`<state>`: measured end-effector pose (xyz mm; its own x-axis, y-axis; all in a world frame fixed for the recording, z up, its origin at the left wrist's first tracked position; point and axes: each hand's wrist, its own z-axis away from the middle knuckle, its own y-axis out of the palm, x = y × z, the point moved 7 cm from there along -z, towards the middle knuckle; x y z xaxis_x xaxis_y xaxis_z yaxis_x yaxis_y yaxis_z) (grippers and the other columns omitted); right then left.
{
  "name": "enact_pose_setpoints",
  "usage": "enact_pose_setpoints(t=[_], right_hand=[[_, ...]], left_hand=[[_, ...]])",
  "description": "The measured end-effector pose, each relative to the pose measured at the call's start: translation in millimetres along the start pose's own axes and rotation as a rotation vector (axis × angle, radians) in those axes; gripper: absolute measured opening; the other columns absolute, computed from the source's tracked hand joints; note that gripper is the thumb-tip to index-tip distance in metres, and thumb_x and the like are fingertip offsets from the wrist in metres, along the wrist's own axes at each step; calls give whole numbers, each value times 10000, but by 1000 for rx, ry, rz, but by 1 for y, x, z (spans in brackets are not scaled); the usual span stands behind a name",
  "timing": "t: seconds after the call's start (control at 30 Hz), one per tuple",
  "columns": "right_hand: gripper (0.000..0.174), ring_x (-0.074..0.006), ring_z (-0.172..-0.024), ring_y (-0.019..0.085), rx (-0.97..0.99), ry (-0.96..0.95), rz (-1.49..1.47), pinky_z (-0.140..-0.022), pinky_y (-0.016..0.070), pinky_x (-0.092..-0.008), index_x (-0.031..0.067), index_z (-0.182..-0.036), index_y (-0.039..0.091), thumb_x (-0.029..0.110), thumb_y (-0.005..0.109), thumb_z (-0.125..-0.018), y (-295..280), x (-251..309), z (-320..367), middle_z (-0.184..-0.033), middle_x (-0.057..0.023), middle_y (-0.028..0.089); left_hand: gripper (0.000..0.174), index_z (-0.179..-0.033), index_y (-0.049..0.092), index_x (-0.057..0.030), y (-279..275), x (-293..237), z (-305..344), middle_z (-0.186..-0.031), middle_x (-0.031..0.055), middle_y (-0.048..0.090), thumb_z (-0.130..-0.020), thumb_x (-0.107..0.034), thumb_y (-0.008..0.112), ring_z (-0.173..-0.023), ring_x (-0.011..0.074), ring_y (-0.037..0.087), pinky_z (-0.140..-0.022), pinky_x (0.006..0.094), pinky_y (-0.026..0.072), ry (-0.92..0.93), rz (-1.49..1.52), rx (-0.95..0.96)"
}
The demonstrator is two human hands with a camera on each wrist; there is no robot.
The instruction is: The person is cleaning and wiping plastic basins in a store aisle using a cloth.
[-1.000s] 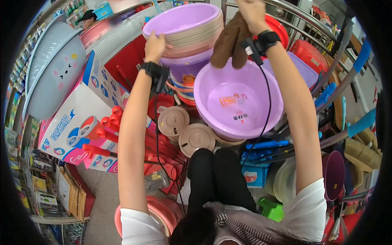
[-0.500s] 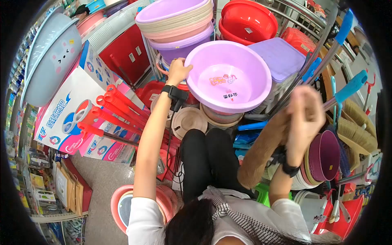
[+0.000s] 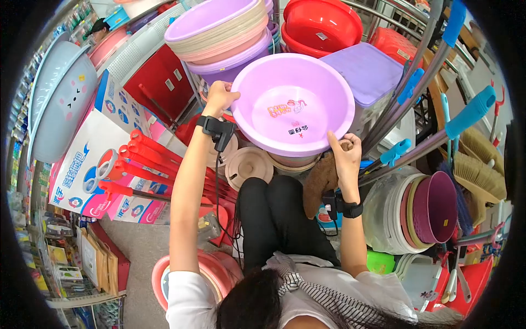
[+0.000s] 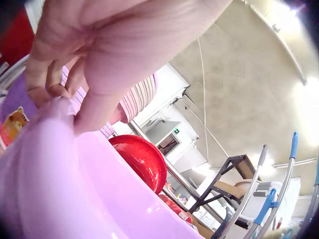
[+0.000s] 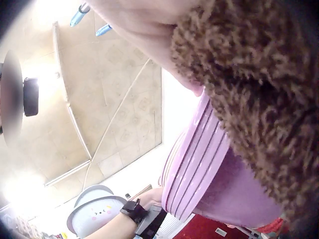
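Note:
A round light-purple basin (image 3: 298, 118) with printed letters inside faces up in front of my knees; the right wrist view shows several layered rims (image 5: 192, 159) along its side. My left hand (image 3: 220, 100) pinches its left rim, thumb inside and fingers outside, as the left wrist view shows. At the near right rim is my right hand (image 3: 345, 156), its thumb against the edge. That same hand grips a brown fluffy plush piece (image 3: 321, 183), which hangs down beside my knee and fills much of the right wrist view (image 5: 254, 94).
Behind stand a stack of purple, beige and pink basins (image 3: 219, 38), red basins (image 3: 323, 27) and a purple-lidded box (image 3: 364, 71). Red-handled poles (image 3: 148, 170) lean at left, blue-handled poles (image 3: 424, 88) at right. Round beige lids (image 3: 249, 167) lie near my knees.
My left hand has left the rear stack for the purple basin's left rim. My right hand has come back from the far side with the plush piece, swung right, then reached the basin's right rim.

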<state>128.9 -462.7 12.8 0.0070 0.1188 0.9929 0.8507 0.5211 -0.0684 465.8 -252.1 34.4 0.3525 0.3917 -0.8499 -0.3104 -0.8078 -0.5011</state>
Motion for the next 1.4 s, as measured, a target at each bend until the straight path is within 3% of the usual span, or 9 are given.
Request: enact_pose_setpoints(t=[0.27,0.33,0.47,0.57,0.83,0.97,1.13,1.27,1.4], right_hand=[[471,-33,-656,472,-3,-35,-95,-583,381,-188,-55,-1136,467,144,774,-840,-5,-3,-1,-718,21,538],[471,-34,-659,476,14,-7,-70,-583,384,-189,-60,-1142,471,140,773,-840,-5,-2,-1,-724,23,539],[477,-31,-657,478,6,27,-108,-579,383,-189,-61,-1154,475,136,773,-839,-5,1,2,-734,28,541],[461,-25,-652,472,1,51,-137,-574,378,-194,-57,-1145,492,128,777,-834,-7,-7,0,-746,37,545],[160,-16,-648,457,49,51,-319,-593,357,-191,11,-951,628,68,739,-850,-2,-8,-7,-725,71,533],[152,-13,-652,451,49,28,-349,-595,353,-190,1,-961,648,61,735,-851,0,-1,-7,-717,78,525],[154,-10,-653,433,122,-80,-308,-602,342,-185,-9,-984,664,66,727,-865,-6,17,2,-708,84,511],[162,-8,-646,424,143,-151,-248,-598,335,-186,-7,-999,662,72,724,-871,-7,38,11,-705,82,510],[198,-27,-718,476,216,-208,-212,-653,381,-193,-7,-1034,632,78,718,-878,-5,58,29,-786,46,571]], left_hand=[[329,-1041,665,80,0,-12,12,-888,105,709,-719,30,718,-736,185,675,-663,294,522,-90,239,141],[323,-1105,627,107,0,-9,15,-985,127,691,-793,44,683,-837,184,662,-768,303,526,-205,355,198],[348,-1118,642,44,-1,-8,18,-943,88,700,-774,33,697,-771,164,656,-690,273,499,-207,472,190],[355,-1143,633,41,2,-7,19,-984,90,697,-794,22,693,-835,164,651,-754,281,498,-215,586,252],[457,-1249,548,68,-4,-30,32,-1118,143,647,-802,51,639,-989,216,633,-935,342,502,-160,783,260],[529,-1331,479,91,-12,-43,38,-1203,178,615,-818,58,604,-1073,236,623,-992,357,487,-88,771,253],[499,-1316,490,54,-37,-77,64,-1189,133,623,-829,65,599,-1078,216,611,-995,345,468,73,728,104],[517,-1341,453,33,-63,-97,114,-1262,134,574,-845,44,602,-1169,218,555,-1027,353,436,171,764,6],[648,-1388,326,-53,-77,-90,185,-1307,120,505,-821,121,588,-1238,221,494,-1061,372,399,183,916,-139]])
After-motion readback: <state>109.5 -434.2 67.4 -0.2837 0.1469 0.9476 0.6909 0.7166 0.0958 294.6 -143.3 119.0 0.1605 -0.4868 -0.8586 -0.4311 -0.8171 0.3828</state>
